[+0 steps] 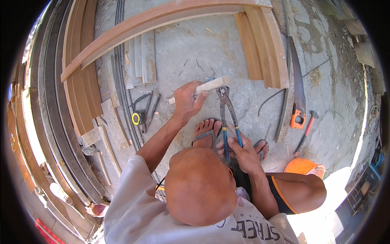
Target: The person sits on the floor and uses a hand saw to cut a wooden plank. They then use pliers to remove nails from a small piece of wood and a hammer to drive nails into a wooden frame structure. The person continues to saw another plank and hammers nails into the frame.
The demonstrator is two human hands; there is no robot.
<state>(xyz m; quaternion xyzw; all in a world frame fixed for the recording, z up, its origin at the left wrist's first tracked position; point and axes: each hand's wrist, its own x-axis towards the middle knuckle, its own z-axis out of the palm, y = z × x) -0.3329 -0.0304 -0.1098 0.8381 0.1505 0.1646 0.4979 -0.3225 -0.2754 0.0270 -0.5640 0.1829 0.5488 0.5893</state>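
Note:
My left hand (189,99) is wrapped round a short, pale strip of wood (217,84), whose thick end points to the right. My right hand (242,153) grips the blue handles of a long pair of pincers (232,114), its handles spread somewhat apart. The pincers' jaws lie against the near edge of the wood, close to its right end. Whether they bite on a nail there is too small to tell. Both hands are above the concrete floor, just beyond my sandalled feet (202,129).
At the left lie a yellow-black tape measure (137,118) and dark pliers (152,109), beside long metal rods (122,77) and stacked boards (77,101). A wooden frame (170,12) spans the far side. To the right are an orange-handled saw (297,93), a hammer (305,134) and an orange rounded object (302,166).

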